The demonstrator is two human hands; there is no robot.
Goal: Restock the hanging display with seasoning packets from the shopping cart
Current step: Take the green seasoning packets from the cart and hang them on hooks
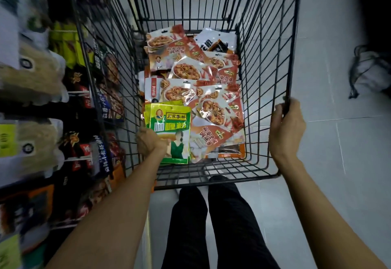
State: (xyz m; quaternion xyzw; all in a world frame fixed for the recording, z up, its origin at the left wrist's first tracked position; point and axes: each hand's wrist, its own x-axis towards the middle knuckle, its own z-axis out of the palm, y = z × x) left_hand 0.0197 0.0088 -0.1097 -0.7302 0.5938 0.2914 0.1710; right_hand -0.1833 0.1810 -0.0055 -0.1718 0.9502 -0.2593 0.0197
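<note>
Seasoning packets (169, 129) in green and yellow, a small stack of them, sit in the left hand (151, 143), whose fingers are curled round the stack's lower left edge. The stack is inside the shopping cart (292, 42), low over its wire bed. Just beyond that grip and off to its right, a loose heap of red packets (211, 110) with a dish printed on them covers most of the bed. Furthest from the grip, in the far corner, lies a white packet (211, 42) with dark lettering. The right hand (286, 129) is wrapped round the cart's side rim, well apart from the packets, and seems to be steadying the cart.

As a judgement, the job is somewhere in its pick-up step: one handful is gripped but not yet out of the cart, and nothing from it hangs on a peg. Most of the load is yet to go up. The hanging display (31, 74) stands just outside the cart wall on the gripping hand's side, with rows of bags on pegs, but it is too blurred to tell which hooks are short of stock.

Under the cart is a pale tiled floor (328, 141). On it, out past the right hand, a dark bag (370, 71) lies slumped. The person's dark trouser legs (211, 226) show below the cart's near end
</note>
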